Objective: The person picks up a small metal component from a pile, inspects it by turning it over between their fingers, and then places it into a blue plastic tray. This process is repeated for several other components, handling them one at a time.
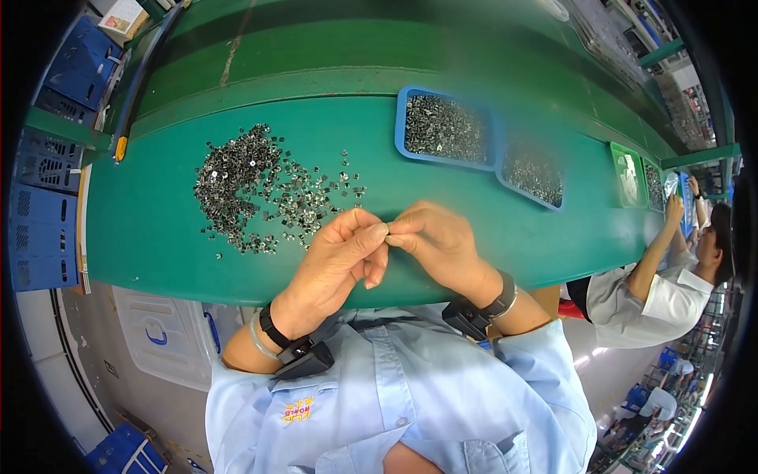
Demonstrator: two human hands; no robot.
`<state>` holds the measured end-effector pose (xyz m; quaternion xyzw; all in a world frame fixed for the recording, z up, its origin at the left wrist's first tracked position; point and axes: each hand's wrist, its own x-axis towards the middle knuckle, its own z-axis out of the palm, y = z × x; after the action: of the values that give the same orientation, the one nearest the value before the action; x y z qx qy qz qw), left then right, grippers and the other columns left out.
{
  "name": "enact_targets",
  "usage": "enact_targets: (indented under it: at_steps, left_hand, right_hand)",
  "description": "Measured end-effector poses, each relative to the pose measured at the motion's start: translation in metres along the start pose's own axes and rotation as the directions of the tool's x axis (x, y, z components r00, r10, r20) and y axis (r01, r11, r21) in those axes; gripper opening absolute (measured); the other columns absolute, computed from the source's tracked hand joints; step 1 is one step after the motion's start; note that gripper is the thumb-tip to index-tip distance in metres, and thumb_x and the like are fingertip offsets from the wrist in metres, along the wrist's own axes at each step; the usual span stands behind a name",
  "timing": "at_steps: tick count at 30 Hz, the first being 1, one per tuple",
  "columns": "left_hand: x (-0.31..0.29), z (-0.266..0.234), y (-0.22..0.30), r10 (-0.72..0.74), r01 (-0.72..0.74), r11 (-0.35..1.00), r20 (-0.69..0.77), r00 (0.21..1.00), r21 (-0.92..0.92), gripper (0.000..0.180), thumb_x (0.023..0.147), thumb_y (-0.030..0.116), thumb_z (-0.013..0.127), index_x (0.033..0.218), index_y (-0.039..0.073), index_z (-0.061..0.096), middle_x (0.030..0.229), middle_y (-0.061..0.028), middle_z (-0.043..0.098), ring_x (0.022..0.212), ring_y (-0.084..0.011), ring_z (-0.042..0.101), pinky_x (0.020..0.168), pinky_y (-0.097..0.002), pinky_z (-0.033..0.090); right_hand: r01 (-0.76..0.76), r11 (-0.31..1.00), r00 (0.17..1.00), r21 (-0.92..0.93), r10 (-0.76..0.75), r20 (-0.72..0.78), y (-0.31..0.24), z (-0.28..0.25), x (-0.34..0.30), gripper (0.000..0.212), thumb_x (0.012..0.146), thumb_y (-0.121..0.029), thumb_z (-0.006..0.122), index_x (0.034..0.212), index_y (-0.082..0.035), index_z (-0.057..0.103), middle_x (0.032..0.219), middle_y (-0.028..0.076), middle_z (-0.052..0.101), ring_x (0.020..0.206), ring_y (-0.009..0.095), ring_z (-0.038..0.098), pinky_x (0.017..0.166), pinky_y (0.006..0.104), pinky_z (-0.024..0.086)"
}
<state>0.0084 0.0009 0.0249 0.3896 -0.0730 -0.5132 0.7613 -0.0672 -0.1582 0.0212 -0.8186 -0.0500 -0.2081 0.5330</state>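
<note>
Head view: green table (142, 205), strewn with small shiny parts (237, 170), flanked by blue crates (41, 229); left hand (339, 257), right hand (442, 245) pinched together, contents indiscernible

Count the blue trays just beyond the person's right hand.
2. One blue tray, full of small parts, sits beyond the right hand. The second tray is beside it, to the right, partly blurred. Neither looks hidden.
</note>
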Motion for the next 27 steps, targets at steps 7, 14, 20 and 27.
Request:
enact_targets:
  at_steps: [7,14,20,27]
  left_hand:
    - [-0.013,-0.013,0.001,0.021,-0.026,0.995,-0.047,0.999,-0.100,0.017,0.094,0.022,0.051,0.096,0.005,0.052,0.066,-0.0041,0.053,0.054,-0.0111,0.049,0.049,-0.0240,0.039]
    - [-0.026,-0.035,-0.003,0.007,-0.015,0.996,-0.095,0.995,-0.091,0.014,0.094,0.018,0.050,0.096,0.004,0.052,0.065,-0.0040,0.053,0.054,-0.0111,0.048,0.049,-0.0246,0.039]
    - [-0.027,-0.034,0.000,0.044,-0.049,0.998,-0.134,0.990,-0.031,0.015,0.094,0.018,0.049,0.098,0.004,0.052,0.062,-0.0055,0.053,0.050,-0.0127,0.047,0.046,-0.0260,0.038]
    - [-0.017,-0.020,0.007,0.092,-0.071,0.991,-0.205,0.974,0.111,0.018,0.094,0.020,0.051,0.100,0.004,0.052,0.068,-0.0043,0.055,0.055,-0.0098,0.051,0.047,-0.0226,0.039]
  right_hand:
    - [-0.151,0.925,0.977,-0.349,0.085,-0.198,0.018,-0.051,0.046,0.012,0.080,-0.008,0.065,0.091,-0.003,0.064,0.085,0.008,0.063,0.075,0.021,0.060,0.067,0.0316,0.048]
    - [0.074,0.841,0.994,-0.535,-0.019,0.108,0.037,-0.040,0.060,0.019,0.079,-0.009,0.064,0.098,-0.005,0.062,0.090,0.009,0.059,0.079,0.025,0.058,0.070,0.0335,0.048]
    - [0.199,0.858,0.923,-0.474,-0.002,0.384,0.037,0.003,0.056,0.017,0.079,-0.009,0.064,0.095,-0.006,0.063,0.084,0.008,0.056,0.077,0.028,0.056,0.069,0.0355,0.047]
    - [0.044,0.941,0.968,-0.335,0.043,0.247,0.012,-0.002,0.046,0.014,0.073,-0.007,0.069,0.086,-0.005,0.064,0.081,0.006,0.059,0.075,0.023,0.058,0.065,0.0326,0.048]
